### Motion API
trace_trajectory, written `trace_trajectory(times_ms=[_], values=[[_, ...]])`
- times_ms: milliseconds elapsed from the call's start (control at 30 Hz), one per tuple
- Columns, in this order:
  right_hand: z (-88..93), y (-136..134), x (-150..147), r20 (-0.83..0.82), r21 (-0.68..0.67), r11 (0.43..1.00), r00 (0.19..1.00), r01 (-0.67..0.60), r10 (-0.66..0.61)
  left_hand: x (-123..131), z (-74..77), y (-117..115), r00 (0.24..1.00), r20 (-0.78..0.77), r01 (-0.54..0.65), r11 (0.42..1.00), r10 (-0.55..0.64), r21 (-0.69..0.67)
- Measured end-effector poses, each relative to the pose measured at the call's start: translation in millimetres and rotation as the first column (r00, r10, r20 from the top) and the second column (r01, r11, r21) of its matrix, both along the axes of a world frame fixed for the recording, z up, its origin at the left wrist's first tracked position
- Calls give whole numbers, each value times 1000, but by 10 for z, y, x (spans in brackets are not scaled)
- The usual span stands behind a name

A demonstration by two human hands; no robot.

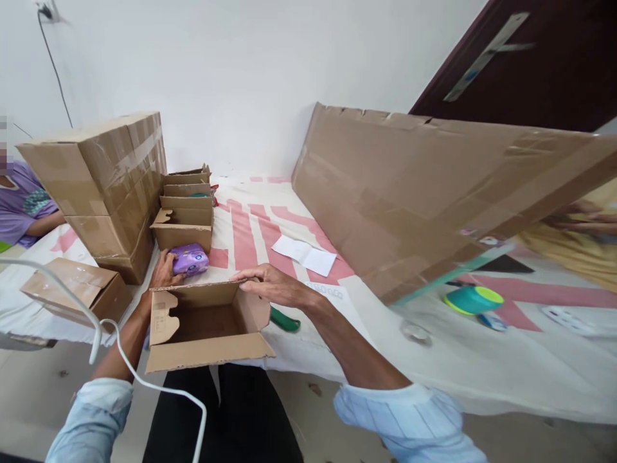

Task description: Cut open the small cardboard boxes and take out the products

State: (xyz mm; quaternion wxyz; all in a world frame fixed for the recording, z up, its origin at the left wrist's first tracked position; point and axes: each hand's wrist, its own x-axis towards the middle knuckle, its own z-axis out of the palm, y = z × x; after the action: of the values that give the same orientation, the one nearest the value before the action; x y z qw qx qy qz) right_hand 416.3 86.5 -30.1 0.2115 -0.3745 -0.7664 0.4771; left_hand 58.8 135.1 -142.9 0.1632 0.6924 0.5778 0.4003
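An open cardboard box (211, 355) stands at the table's front edge, its inside showing bare cardboard. My right hand (274, 284) grips the far right of its rim, thumb and fingers over the edge. Beyond the box, my left hand (165, 270) has its fingers around the left end of a purple plastic-wrapped packet (190, 259). Part of that hand is hidden behind the box. A green curved object (285, 319) lies just right of the box, partly covered by it.
Several open boxes (186, 222) stand in a row beyond the packet, beside stacked sealed cartons (108, 186). A big cardboard panel (409, 199) crosses the right side. White paper (304, 254) and a teal-and-yellow object (472, 299) lie about. A white cable (159, 390) hangs in front; a person (29, 199) sits left.
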Motion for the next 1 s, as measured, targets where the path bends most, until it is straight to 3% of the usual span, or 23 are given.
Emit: trace_trajectory(times_ms=[267, 433, 700, 867, 1000], values=[[-26, -41, 51, -26, -57, 998, 999, 36, -37, 22, 88, 133, 1000, -2, 17, 1000, -17, -16], [-40, -34, 60, -22, -52, 997, 998, 50, -51, 29, 119, 197, 1000, -16, -25, 999, 24, -45], [4, -75, 83, 7, -73, 995, 998, 64, -63, 246, 93, 242, 980, -136, -150, 988, 143, -41], [33, -70, 90, -3, -76, 995, 998, 70, -70, 314, 11, 331, 973, -76, -222, 975, 220, -18], [-21, -36, 89, -29, -79, 994, 996, 78, -80, 292, 56, 374, 979, 4, -204, 979, 205, -26]])
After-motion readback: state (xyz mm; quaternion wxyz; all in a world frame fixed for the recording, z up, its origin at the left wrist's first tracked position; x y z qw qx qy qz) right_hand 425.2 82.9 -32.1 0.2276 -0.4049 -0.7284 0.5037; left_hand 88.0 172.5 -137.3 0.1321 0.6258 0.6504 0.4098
